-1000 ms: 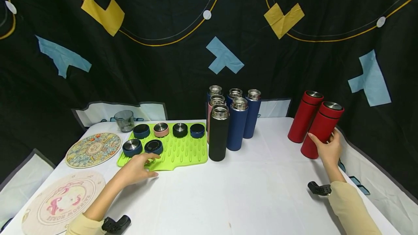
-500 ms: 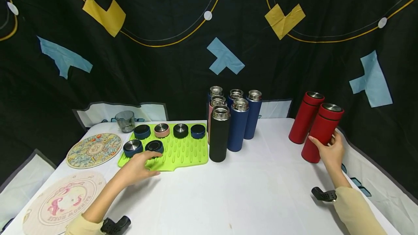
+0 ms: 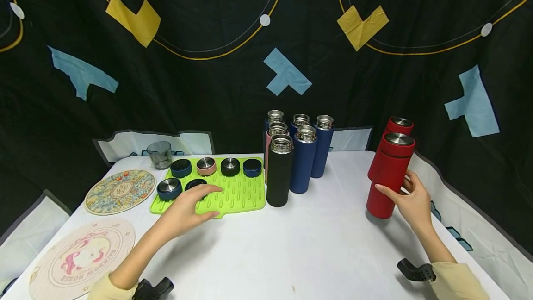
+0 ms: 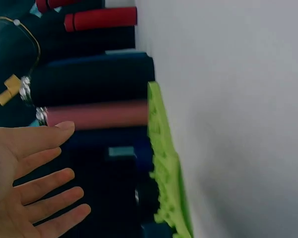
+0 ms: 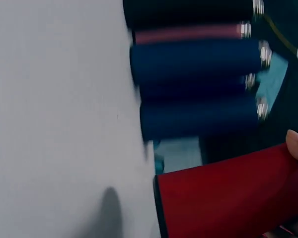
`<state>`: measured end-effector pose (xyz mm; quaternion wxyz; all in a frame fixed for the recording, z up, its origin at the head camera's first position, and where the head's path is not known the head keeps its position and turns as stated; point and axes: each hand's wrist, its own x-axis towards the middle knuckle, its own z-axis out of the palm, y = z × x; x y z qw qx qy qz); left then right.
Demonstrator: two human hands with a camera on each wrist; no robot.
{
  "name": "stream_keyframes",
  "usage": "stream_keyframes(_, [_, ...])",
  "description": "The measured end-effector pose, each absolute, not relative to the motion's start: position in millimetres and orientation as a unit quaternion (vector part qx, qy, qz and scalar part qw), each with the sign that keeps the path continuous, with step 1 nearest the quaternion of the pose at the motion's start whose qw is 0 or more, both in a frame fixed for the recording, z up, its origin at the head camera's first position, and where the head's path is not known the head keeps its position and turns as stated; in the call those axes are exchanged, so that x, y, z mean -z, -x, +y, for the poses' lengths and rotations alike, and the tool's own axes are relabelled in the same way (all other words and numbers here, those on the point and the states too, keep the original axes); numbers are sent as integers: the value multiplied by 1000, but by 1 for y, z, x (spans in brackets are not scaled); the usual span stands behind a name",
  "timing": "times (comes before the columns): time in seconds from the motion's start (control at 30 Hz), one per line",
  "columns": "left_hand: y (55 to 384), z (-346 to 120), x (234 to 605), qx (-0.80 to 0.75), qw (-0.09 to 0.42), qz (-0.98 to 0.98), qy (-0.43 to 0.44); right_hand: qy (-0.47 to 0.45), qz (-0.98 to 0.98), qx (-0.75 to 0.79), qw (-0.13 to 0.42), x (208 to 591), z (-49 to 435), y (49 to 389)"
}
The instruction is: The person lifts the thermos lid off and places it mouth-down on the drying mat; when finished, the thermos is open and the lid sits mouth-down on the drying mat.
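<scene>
My right hand (image 3: 410, 203) grips a red thermos flask (image 3: 389, 175) with a steel-topped lid, thumb on the near side. In the right wrist view the flask's base hangs above the table, casting a shadow. Behind it stands a second red flask (image 3: 399, 126), partly hidden. My left hand (image 3: 189, 207) hovers at the front edge of a green drying mat (image 3: 237, 200), thumb and fingers spread, holding nothing. On that mat sit several flask lids, among them a pink one (image 3: 206, 165) and a black one (image 3: 230, 166); a dark blue lid (image 3: 195, 183) is partly hidden behind the left hand.
Lidless flasks cluster at the back middle: a black one (image 3: 280, 175), a pink one (image 3: 267, 152) and several blue ones, including one in front (image 3: 303, 161). A glass cup (image 3: 159, 154) and two round mats, one patterned (image 3: 120, 191), one pink (image 3: 85, 256), lie at left.
The right hand has lifted the nearer red flask off the table and carried it left and toward me. My left hand has moved slightly right, its thumb and fingers spread wider.
</scene>
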<state>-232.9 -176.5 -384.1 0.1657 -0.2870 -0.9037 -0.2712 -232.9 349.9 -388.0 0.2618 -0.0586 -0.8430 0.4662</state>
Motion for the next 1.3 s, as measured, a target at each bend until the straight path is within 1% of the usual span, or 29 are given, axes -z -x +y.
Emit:
stream_keyframes(0.3, [216, -148, 364, 303, 176, -875, 333, -87, -866, -411, 272, 382, 298, 206])
stream_keyframes(0.5, [208, -132, 355, 323, 188, -853, 364, -167, -860, -419, 240, 380, 265, 195])
stream_keyframes(0.73, [197, -115, 341, 353, 175, -830, 395, -255, -837, -439, 204, 379, 231, 189])
stream_keyframes(1.0, [196, -98, 321, 390, 173, -797, 427, -310, -834, -413, 193, 368, 199, 195])
stream_keyframes(1.3, [210, -90, 300, 415, 190, -778, 432, -331, -852, -340, 219, 342, 177, 212])
